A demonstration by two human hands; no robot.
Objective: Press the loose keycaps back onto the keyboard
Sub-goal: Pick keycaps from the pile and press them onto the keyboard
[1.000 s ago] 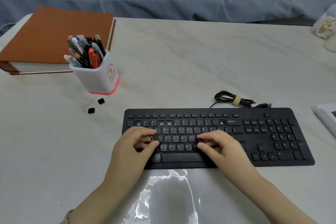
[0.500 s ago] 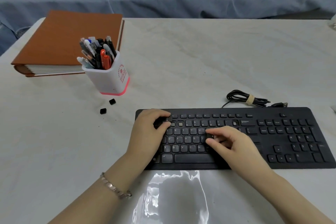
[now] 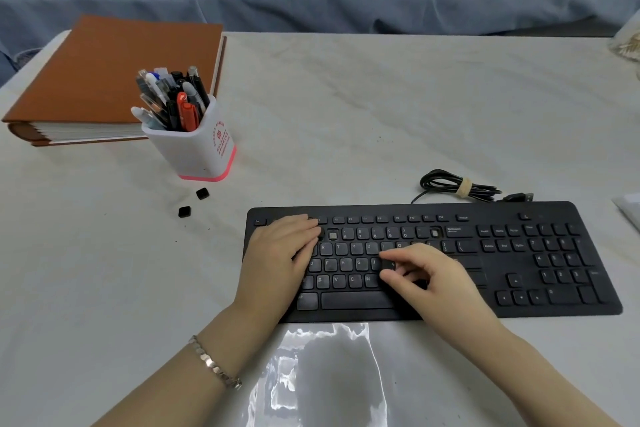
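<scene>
Fingers (image 3: pixel 403 254) of right hand (image 3: pixel 434 279): curled, thumb + index clamped on one black keycap (image 3: pixel 390 265), over the home row near J, mid keyboard (image 3: pixel 540 302). Other fingers loosely bent underneath.

Left hand (image 3: pixel 277 253): laid flat over top-left keys, fingers nearly straight and close together, tips on the num row, thumb alongside. Dark key at the fingertip edge (seated or loose: can't tell). Silver bracelet (image 3: pixel 214 362) on that wrist.

Two open sockets in the num row, pale inside: left socket (image 3: pixel 333 235) just right of the left fingertips, right socket (image 3: pixel 434 232) beside Backspace.

Two more caps loose on table (image 3: pixel 381 107), left of keyboard, just in front of pen cup (image 3: pixel 199 152): nearer keycap (image 3: pixel 184 211), farther keycap (image 3: pixel 202 193), apart from each other, not touching the cup.

Elsewhere: pen cup white w/ pink base, packed w/ pens; brown binder (image 3: pixel 114 69) behind it, far-left corner; bundled cable (image 3: pixel 457 186) w/ USB plug behind keyboard; clear plastic sheet (image 3: pixel 329 374) at near edge, btw the forearms, reaching keyboard's front edge.
</scene>
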